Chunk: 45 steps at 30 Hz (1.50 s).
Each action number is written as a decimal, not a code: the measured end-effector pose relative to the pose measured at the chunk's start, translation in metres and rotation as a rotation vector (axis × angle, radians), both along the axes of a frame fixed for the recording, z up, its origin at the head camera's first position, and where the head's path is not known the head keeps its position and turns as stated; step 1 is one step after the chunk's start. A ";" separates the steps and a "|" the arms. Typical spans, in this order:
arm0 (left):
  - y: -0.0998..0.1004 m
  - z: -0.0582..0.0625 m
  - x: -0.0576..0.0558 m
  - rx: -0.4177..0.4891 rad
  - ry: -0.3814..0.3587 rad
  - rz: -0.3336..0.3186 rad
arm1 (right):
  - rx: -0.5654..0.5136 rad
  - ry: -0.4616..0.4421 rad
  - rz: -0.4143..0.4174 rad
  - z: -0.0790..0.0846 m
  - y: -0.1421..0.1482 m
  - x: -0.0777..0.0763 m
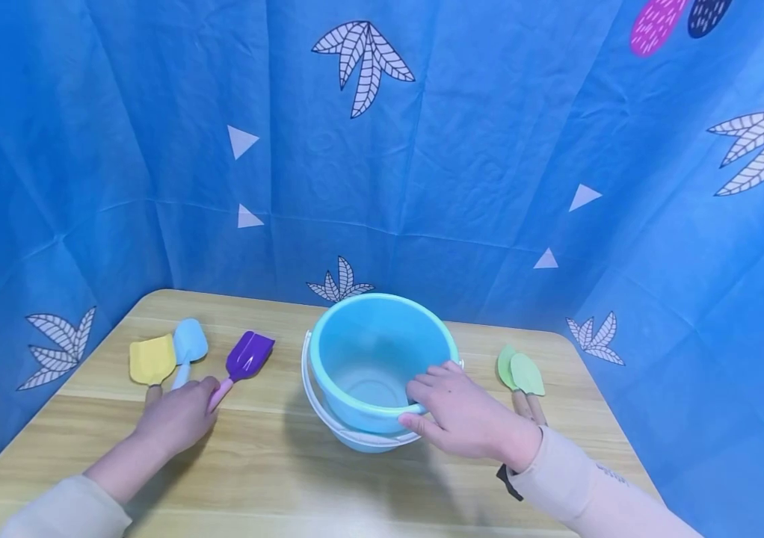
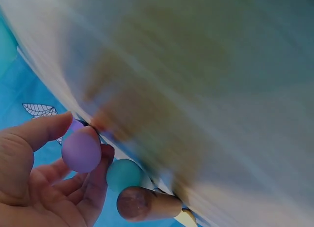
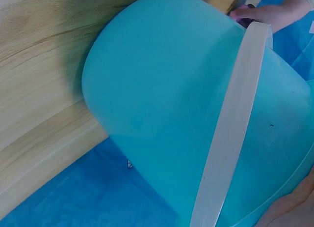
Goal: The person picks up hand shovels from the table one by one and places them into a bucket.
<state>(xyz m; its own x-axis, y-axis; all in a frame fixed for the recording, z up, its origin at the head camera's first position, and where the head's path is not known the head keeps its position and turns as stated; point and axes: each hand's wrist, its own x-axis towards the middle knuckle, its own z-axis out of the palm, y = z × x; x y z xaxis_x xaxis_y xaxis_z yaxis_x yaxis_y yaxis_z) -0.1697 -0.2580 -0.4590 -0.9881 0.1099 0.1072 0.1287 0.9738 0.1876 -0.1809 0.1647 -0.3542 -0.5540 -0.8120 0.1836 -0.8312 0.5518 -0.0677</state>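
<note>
My left hand [image 1: 180,415] pinches the pink handle of a purple toy shovel [image 1: 249,356] on the left side of the table. In the left wrist view, the rounded end of that handle [image 2: 81,152] sits between thumb and fingers. Just beside it lie a light blue shovel [image 1: 190,341] and a yellow shovel [image 1: 152,360], their handles partly hidden by the hand. At the middle stands a light blue bucket [image 1: 348,340] with a white carrying handle [image 1: 318,403] hanging down in front. My right hand [image 1: 466,411] grips its near right rim, fingers inside and thumb outside.
Two green leaf-shaped tools, one lighter [image 1: 527,373] and one darker [image 1: 505,365], lie to the right of the bucket, partly behind the right forearm. A blue patterned curtain [image 1: 382,187] hangs around the wooden table [image 1: 254,463] at the back and sides.
</note>
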 end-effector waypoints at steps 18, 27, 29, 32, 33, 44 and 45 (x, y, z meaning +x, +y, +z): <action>0.002 -0.001 0.005 -0.006 -0.044 0.010 | -0.003 -0.001 0.003 -0.001 0.001 -0.001; -0.002 -0.002 0.002 0.026 -0.004 0.012 | -0.001 0.010 0.000 0.000 0.001 0.000; -0.002 0.000 0.002 0.023 0.000 0.006 | 0.001 0.014 0.000 0.000 0.001 -0.001; -0.002 0.002 0.002 0.023 0.005 0.001 | 0.003 0.011 -0.001 0.000 0.001 -0.001; -0.002 0.003 0.002 0.024 0.008 -0.001 | 0.004 0.009 -0.002 0.000 0.001 -0.001; -0.003 0.008 -0.003 0.098 0.115 -0.010 | -0.003 -0.003 0.001 -0.001 0.001 -0.001; -0.003 0.009 -0.003 0.107 0.115 -0.011 | -0.002 -0.002 0.002 -0.001 0.001 -0.001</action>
